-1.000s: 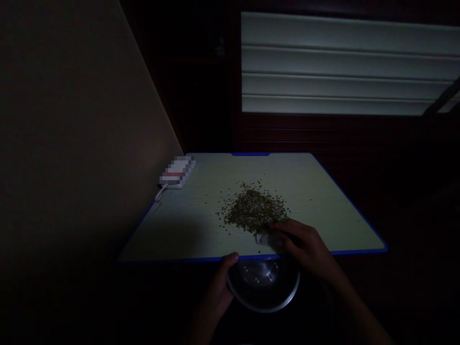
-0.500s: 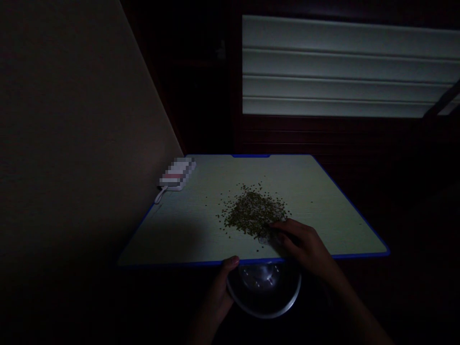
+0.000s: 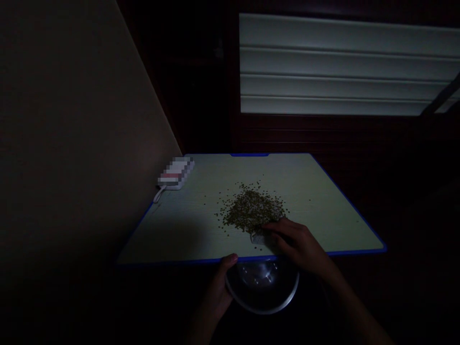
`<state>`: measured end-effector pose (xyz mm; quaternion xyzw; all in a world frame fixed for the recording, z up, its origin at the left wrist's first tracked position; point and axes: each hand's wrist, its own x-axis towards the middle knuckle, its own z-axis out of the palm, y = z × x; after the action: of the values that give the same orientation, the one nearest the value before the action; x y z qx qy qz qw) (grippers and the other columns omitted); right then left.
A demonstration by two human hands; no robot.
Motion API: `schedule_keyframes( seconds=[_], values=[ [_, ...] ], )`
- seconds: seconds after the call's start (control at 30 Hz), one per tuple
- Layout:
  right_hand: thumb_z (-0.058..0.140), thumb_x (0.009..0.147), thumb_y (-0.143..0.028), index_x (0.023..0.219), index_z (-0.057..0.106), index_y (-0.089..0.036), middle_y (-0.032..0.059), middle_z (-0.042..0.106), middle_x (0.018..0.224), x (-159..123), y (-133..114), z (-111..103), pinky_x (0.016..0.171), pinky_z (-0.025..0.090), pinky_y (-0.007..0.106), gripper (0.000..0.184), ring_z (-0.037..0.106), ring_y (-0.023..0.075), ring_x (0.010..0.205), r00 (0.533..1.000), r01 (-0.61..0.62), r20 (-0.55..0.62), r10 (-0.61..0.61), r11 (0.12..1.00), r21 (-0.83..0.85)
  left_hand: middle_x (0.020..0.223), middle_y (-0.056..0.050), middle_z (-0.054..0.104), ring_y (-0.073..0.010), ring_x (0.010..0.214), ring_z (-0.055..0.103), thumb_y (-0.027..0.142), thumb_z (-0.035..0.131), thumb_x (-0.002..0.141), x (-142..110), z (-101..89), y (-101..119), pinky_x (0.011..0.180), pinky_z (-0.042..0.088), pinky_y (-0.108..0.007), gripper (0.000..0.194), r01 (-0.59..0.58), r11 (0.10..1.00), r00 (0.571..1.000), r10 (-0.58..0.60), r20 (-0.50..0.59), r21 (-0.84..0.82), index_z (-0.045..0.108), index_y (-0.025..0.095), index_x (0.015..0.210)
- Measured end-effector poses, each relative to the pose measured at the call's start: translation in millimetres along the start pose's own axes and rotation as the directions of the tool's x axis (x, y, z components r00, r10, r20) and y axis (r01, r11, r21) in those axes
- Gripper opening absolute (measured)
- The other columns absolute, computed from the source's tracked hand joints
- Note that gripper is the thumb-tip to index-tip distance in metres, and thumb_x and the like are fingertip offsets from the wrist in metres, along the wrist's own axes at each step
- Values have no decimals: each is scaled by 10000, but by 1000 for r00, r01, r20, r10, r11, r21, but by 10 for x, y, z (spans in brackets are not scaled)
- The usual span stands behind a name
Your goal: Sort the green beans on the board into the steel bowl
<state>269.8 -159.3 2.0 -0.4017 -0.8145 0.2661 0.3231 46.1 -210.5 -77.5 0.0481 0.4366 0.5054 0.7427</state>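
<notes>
A loose pile of small dark greenish seeds or grains [image 3: 251, 208] lies spread on a pale board with a blue rim [image 3: 323, 211]. My right hand [image 3: 296, 239] is closed at the pile's near right edge, fingertips touching the grains. Under its fingers shows a small pale, see-through piece [image 3: 258, 238], whose kind I cannot make out. Below the board's front edge is a shiny metal bowl [image 3: 264, 309], its far part hidden by the board. My left hand [image 3: 222, 287] grips the bowl's left side, with the thumb up at the board's edge.
A white boxy device with a strap [image 3: 176, 175] lies at the board's far left corner, its top blurred out. A wall [image 3: 79, 120] rises on the left. Behind the board stands dark wooden furniture with a pale slatted panel [image 3: 330, 67]. The room is dim.
My right hand has shifted slightly left along the pile's near edge, and the pale piece under it has moved left too. The left hand and bowl keep their place at the board.
</notes>
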Motion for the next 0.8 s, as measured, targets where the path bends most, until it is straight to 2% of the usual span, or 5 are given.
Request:
schedule_keyframes(
  seconds=[0.2,0.3,0.47,0.67,0.8],
  values=[
    [529,947,-209,1260,636,-262,55,690,966,-15,-15,-20,765,503,307,335,647,181,871,997,47,61,-50,998,45,735,-90,784,-280,789,744,264,739,729,26,-27,-12,896,530,-425,165,15,1000,1000,-15,-13,0,719,115,798],
    [539,944,-217,1241,648,-261,52,697,954,-48,10,-21,762,506,308,320,651,184,873,998,41,52,-44,997,67,734,-95,785,-290,803,744,259,740,725,28,-30,-12,891,532,-428,149,17,1000,1000,-17,-11,3,714,121,774],
    [547,938,-220,1236,651,-259,60,706,990,-66,14,-14,777,514,313,318,661,191,891,1000,8,30,-10,998,56,812,-118,795,-304,866,739,255,727,736,-15,16,10,889,535,-434,177,42,999,999,-41,-19,16,722,114,842],
    [542,925,-209,1220,653,-249,70,712,1040,-84,7,-23,804,525,332,318,670,206,927,1000,12,15,-13,999,52,775,-87,792,-305,886,735,255,753,701,-37,31,21,895,529,-427,172,37,999,999,-37,-18,-12,726,135,821],
    [542,917,-177,1202,658,-238,69,708,1050,-111,1,-45,814,521,324,314,665,205,943,999,18,34,-21,996,87,721,-88,780,-292,814,743,265,734,727,5,-10,-5,901,524,-429,152,17,1000,1000,-17,3,13,719,126,786]
  ],
)
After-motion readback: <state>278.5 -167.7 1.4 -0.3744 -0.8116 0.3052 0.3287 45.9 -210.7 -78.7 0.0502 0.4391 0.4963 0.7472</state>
